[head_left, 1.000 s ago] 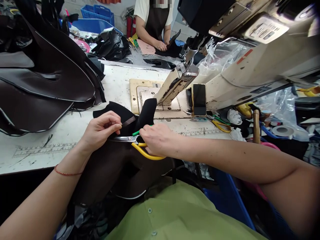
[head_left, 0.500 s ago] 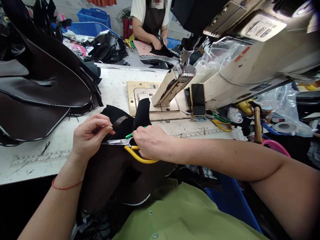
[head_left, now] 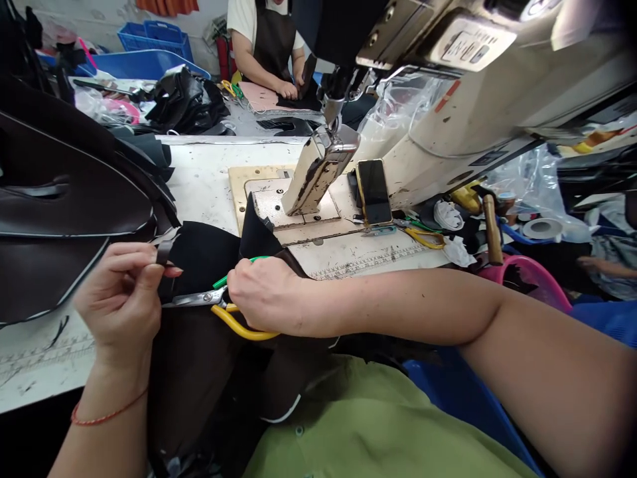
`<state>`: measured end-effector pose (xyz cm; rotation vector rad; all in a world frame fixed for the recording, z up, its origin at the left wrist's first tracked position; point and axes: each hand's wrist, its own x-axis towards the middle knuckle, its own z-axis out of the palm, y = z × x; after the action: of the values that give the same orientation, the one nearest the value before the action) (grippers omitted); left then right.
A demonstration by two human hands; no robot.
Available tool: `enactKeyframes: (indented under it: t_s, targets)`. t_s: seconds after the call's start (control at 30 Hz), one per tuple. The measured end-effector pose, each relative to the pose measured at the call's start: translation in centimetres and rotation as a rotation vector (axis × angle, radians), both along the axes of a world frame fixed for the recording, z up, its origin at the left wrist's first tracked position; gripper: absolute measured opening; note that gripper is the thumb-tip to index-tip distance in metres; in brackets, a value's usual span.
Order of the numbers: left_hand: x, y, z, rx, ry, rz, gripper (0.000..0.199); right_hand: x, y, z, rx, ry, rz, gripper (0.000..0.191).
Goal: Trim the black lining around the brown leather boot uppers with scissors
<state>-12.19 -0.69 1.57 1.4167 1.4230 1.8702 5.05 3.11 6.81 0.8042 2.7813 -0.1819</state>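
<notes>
From the head view, what counts is the gap between the dark strip [head_left: 164, 252] and the scissors [head_left: 243, 329]. The left hand [head_left: 122, 302] has its fingers pinched together on the strip, up and left of the blades. The right hand [head_left: 263, 295] is wrapped around the yellow handles, so the scissors' long axis runs almost level, blades aimed at the left hand; I can't tell whether the tips touch it. The left hand is plainly nearer the strip. Black cloth [head_left: 206, 255] spreads behind the blades, a brown panel [head_left: 192, 365] below them. Stitched brown pieces [head_left: 74, 199] crowd the left; the machine post [head_left: 308, 176] stands behind, right. Bare desk [head_left: 196, 166] shows beyond the cloth, offering some room.
</notes>
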Motion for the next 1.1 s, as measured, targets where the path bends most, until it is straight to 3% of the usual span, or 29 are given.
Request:
enactKeyframes:
  t_s: [0.13,0.23,0.3,0.37,0.43,0.5,0.57,0.67,0.87,1.1]
  targets:
    - [0.4,-0.3,0.2,-0.057,0.143,0.067,0.011,-0.3,0.2,-0.3,0.008,0.037,0.003,0.015]
    - [-0.8,-0.9,0.4,-0.078,0.197,0.143,0.014,0.0,0.3,-0.7,0.025,0.078,0.009,0.012]
    - [-2.3,-1.9,0.6,-0.190,0.208,0.247,0.040,0.5,0.3,-1.0,0.036,0.102,-0.037,0.012]
    - [-3.6,-3.5,0.9,-0.464,0.122,0.292,0.063,1.2,0.3,-1.4,0.038,0.112,-0.088,0.012]
    - [-3.8,-5.2,1.4,-0.792,-0.074,0.148,0.062,1.9,0.4,-1.8,0.045,0.127,-0.109,0.014]
    - [-3.1,-6.4,2.1,-0.975,-0.300,-0.075,0.052,2.6,0.6,-2.3,0.061,0.163,-0.103,0.015]
    - [-1.8,-6.8,2.9,-0.995,-0.483,-0.182,0.044,3.3,0.9,-2.7,0.086,0.210,-0.090,0.015]
    - [-0.2,-6.6,4.2,-0.950,-0.616,-0.189,0.039,4.2,1.4,-3.0,0.167,0.293,-0.069,0.013]
    - [2.1,-6.6,6.5,-0.941,-0.634,-0.188,0.037,5.4,2.6,-1.6,0.333,0.457,-0.001,0.012]
    - [4.0,-6.8,8.9,-0.949,-0.638,-0.161,0.038,6.7,3.6,0.0,0.324,0.494,0.096,0.009]
